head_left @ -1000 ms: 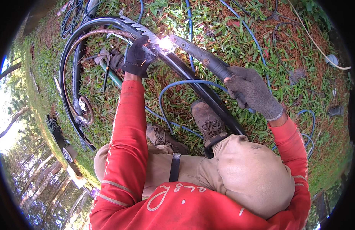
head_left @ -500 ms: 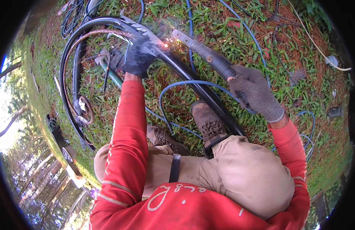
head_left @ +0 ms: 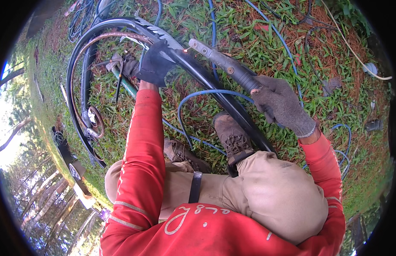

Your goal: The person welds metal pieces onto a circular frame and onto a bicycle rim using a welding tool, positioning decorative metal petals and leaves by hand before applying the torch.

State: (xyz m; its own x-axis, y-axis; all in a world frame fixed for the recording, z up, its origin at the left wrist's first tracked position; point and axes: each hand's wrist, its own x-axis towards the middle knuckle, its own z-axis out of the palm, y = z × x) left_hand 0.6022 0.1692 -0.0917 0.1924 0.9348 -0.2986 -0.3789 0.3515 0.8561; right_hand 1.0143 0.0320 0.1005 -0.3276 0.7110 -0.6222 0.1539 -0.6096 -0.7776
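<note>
Right hand (head_left: 283,106) grips the grey welding torch (head_left: 223,64), tip glowing at the black curved metal frame (head_left: 215,91); left hand (head_left: 153,66) clamps the frame — best held firm, tip steady.

The left hand (head_left: 153,66) in its dark glove covers the stretch of black curved frame (head_left: 215,85) it grips, and the right knee (head_left: 279,200) hides that frame's near end. The blue hose (head_left: 198,96) slips out of sight under the brown boot (head_left: 232,134). Far left, the cable bundle (head_left: 80,17) is cut by the picture's dark rim, and the things lying near left in the grass are too warped to tell.
</note>
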